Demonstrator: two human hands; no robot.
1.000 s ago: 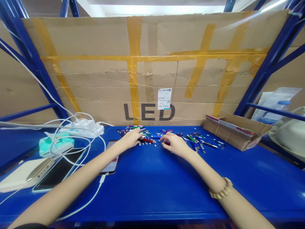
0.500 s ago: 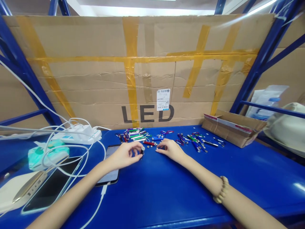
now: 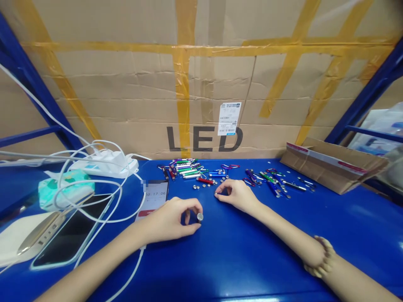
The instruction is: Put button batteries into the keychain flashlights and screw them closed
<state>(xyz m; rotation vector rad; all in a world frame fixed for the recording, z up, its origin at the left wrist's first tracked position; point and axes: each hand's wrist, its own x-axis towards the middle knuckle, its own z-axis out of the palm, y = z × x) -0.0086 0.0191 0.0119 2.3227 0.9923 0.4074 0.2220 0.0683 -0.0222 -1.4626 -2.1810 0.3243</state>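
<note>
My left hand (image 3: 176, 220) rests on the blue table (image 3: 239, 251), its fingers curled around a small dark tube with a silvery end (image 3: 199, 217). My right hand (image 3: 236, 194) lies further back with fingertips pinched on something too small to make out, close to a scatter of small silver button cells (image 3: 206, 183). Behind them lies a pile of coloured mini flashlights (image 3: 185, 167), and a second pile of flashlights and clips (image 3: 272, 180) sits to the right.
A phone with a timer on its screen (image 3: 153, 198) lies left of my left hand. White cables, a power strip (image 3: 105, 165), a tissue pack (image 3: 64, 188), a tablet (image 3: 71, 233) and a power bank fill the left. A flat cardboard box (image 3: 333, 165) sits right; a taped "LED" carton stands behind.
My left hand pulled back toward me from the flashlight pile, holding the small tube. My right hand stayed near the button cells. The view moved closer and lower.
</note>
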